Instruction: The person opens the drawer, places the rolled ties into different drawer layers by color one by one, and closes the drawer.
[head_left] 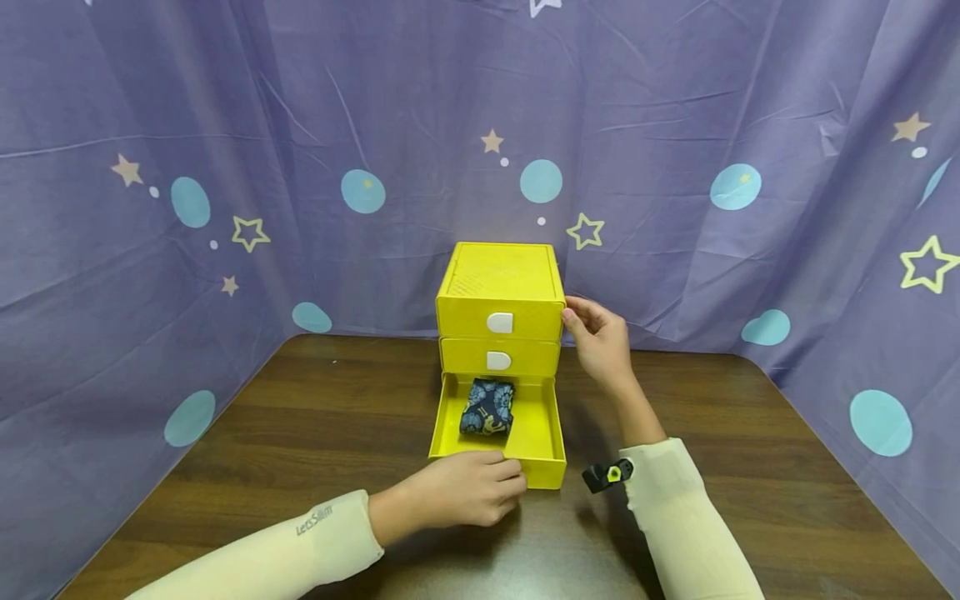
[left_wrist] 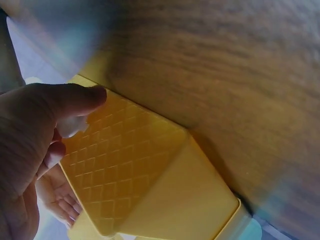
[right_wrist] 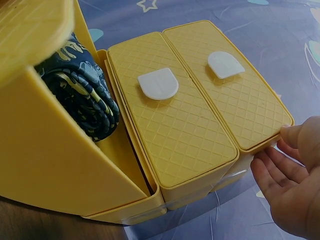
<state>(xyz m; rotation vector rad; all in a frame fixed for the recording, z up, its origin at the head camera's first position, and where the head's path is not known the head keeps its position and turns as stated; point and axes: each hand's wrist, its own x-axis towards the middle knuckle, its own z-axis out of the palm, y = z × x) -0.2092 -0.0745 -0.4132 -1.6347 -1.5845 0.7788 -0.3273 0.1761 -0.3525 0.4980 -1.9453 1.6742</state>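
A yellow drawer cabinet [head_left: 501, 273] with white tab handles stands on the table. Its bottom drawer [head_left: 536, 429] is pulled out, and a folded dark blue patterned cloth [head_left: 487, 408] lies in its left part. My left hand [head_left: 468, 489] is at the drawer's front panel; in the left wrist view its thumb and fingers pinch the white handle [left_wrist: 71, 126]. High on the cabinet's right side rests my right hand [head_left: 603, 346]. Its thumb touches the top drawer's front corner and its extended fingers lie along the side, as the right wrist view shows. The upper two drawers are closed.
A brown wooden table [head_left: 337, 417] stretches out on both sides of the cabinet. Behind it hangs a purple curtain [head_left: 420, 108] with stars and dots. A black strap with a yellow-green piece [head_left: 609, 475] sits at my right sleeve.
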